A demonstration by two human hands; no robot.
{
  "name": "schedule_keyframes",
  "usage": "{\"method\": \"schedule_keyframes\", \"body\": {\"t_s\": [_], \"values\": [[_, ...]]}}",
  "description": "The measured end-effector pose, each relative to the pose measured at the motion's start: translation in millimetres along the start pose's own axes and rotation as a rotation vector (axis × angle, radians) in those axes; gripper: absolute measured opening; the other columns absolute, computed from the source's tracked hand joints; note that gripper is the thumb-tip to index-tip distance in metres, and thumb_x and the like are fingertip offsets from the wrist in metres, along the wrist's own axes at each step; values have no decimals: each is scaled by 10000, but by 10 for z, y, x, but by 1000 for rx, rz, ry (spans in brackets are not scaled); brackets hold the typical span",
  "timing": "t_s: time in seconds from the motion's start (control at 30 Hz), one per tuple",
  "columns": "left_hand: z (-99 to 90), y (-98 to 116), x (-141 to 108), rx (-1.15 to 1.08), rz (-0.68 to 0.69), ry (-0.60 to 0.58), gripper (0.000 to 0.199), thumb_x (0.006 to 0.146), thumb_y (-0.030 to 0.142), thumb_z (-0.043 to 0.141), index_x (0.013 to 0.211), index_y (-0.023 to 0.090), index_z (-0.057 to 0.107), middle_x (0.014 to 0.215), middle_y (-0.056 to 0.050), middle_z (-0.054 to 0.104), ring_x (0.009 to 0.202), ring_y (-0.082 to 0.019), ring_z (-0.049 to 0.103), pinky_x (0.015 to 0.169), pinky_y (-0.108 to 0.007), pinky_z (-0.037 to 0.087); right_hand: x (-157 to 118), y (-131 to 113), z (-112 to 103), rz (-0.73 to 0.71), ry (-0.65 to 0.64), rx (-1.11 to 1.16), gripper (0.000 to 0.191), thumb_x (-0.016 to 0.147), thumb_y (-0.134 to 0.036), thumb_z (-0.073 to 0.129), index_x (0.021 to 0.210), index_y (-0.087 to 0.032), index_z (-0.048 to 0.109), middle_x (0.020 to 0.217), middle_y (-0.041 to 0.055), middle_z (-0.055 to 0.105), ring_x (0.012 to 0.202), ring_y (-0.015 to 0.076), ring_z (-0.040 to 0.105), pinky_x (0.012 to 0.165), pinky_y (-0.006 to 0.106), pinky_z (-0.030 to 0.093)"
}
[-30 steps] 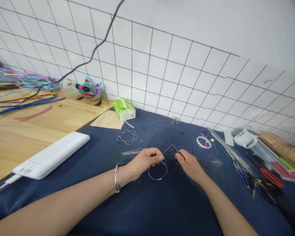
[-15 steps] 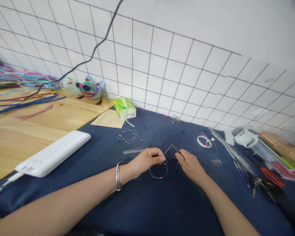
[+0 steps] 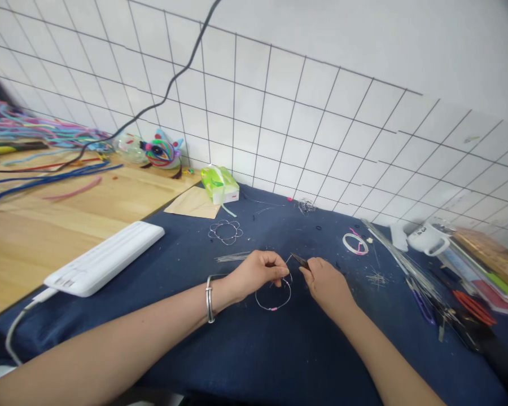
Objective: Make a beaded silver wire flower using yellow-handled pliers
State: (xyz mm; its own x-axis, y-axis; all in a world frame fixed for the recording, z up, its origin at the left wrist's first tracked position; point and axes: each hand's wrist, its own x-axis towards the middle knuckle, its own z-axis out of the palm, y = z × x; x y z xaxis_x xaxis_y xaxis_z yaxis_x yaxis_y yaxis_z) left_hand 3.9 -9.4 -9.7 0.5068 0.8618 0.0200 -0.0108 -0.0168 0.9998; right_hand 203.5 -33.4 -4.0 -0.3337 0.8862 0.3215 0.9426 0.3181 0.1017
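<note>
The left hand [image 3: 265,273] pinches a wire ring [image 3: 274,309] tight, over the cloth [image 3: 305,361]. The right hand [image 3: 325,280] curls round pliers [image 3: 300,260] at its loose end. It looks like bending; next needs steady holding.

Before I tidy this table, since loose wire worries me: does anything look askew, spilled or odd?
Two things look untidy: the tangled wire clump near the wall, and the short wire pieces lying crisscrossed to the right of the right hand, unlike the aligned wires beside the left hand.
</note>
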Motion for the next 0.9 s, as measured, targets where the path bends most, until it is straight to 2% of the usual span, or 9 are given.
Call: {"method": "schedule_keyframes", "body": {"t_s": [0.3, 0.43, 0.57, 0.73, 0.9], "values": [[23, 51, -30, -208, -67, 15, 164, 703, 281, 636, 694, 121, 603, 554, 6, 571, 519, -78, 513, 556, -207, 386, 29, -46, -77, -89, 141, -304, 235, 895, -334, 343, 864, -174, 511, 721, 56, 468, 699, 183, 405, 610, 311, 248], [20, 79, -56, -304, -115, 17, 180, 699, 279, 651, 706, 106, 600, 603, -17, 588, 543, -83, 529, 569, -215, 401, 73, -1, -52, -152, 198, -414, 175, 883, -248, 372, 932, -162, 517, 701, 51, 452, 680, 174, 382, 600, 324, 232], [9, 68, -49, -417, -192, 26, 183, 685, 268, 671, 725, 104, 602, 694, -34, 600, 586, -88, 553, 579, -215, 404, 164, 130, -39, -296, 238, -489, 159, 862, -172, 389, 954, -161, 519, 688, 45, 452, 653, 159, 362, 577, 325, 209], [2, 49, -40, -545, -239, 6, 143, 689, 228, 666, 726, 102, 610, 716, -36, 591, 587, -75, 546, 586, -209, 412, 314, 295, -151, -531, 266, -509, 183, 845, -120, 390, 967, -165, 518, 665, 29, 447, 613, 142, 331, 550, 320, 177], [22, 25, -38, -602, -285, 1, 117, 680, 192, 665, 714, 92, 613, 700, -36, 583, 562, -72, 537, 532, -192, 399, 406, 297, -274, -674, 240, -486, 188, 831, -86, 375, 931, -150, 521, 644, 25, 452, 603, 138, 328, 535, 316, 155]]}}
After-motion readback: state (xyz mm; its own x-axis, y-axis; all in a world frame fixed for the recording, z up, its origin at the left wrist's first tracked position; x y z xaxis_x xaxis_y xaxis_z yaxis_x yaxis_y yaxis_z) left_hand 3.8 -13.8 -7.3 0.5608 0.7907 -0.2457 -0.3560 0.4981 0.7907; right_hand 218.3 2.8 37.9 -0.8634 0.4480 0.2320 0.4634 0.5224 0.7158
